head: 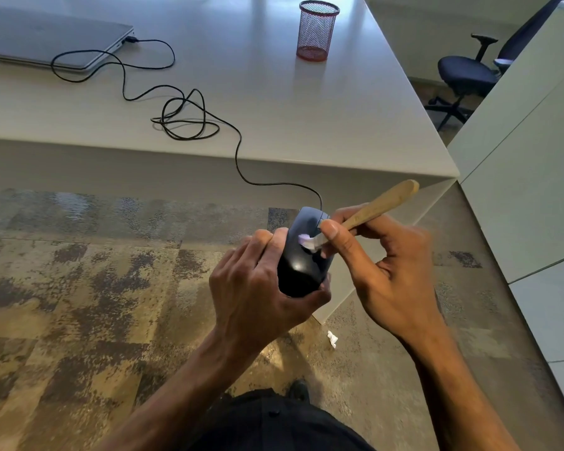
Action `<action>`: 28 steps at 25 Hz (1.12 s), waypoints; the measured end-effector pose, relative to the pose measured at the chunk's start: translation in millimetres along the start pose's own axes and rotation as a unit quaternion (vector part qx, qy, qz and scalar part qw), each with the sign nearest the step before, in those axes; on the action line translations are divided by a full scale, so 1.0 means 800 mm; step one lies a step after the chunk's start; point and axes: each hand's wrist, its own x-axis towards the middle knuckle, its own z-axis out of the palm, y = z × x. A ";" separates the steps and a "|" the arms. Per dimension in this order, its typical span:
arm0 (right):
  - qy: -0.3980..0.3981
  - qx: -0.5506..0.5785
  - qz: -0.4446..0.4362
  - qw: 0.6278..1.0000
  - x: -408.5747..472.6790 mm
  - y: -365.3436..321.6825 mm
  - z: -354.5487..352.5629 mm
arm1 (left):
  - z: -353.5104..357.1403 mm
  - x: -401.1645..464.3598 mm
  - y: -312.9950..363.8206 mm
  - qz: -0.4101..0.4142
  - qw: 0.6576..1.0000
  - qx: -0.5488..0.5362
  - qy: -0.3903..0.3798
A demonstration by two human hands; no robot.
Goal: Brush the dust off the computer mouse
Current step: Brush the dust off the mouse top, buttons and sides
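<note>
A black wired computer mouse (pixel 302 255) is held in the air in front of the desk, below its front edge, top side up. My left hand (pixel 254 288) grips it from the left and underneath. My right hand (pixel 381 275) pinches a small brush with a wooden handle (pixel 385 201); its pale bristles (pixel 308 240) touch the top of the mouse near the middle. The mouse cable (pixel 238 148) runs up over the desk edge, coils on the desk and plugs into a closed grey laptop (pixel 46 40).
The white desk (pixel 306 109) carries a red mesh pen holder (pixel 316 30) at the back. A black office chair (pixel 466 76) stands beyond the desk at right, beside white cabinets (pixel 534 190). A scrap of white paper (pixel 332 338) lies on the patterned carpet.
</note>
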 end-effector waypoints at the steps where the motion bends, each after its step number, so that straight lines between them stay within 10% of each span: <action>1: 0.002 0.008 0.006 1.000 0.000 0.000 -0.001 | 0.000 0.000 0.000 0.001 1.000 0.000 0.001; 28: 0.019 -0.036 -0.038 0.998 0.005 0.008 0.001 | -0.004 -0.005 0.001 -0.019 0.999 -0.027 -0.006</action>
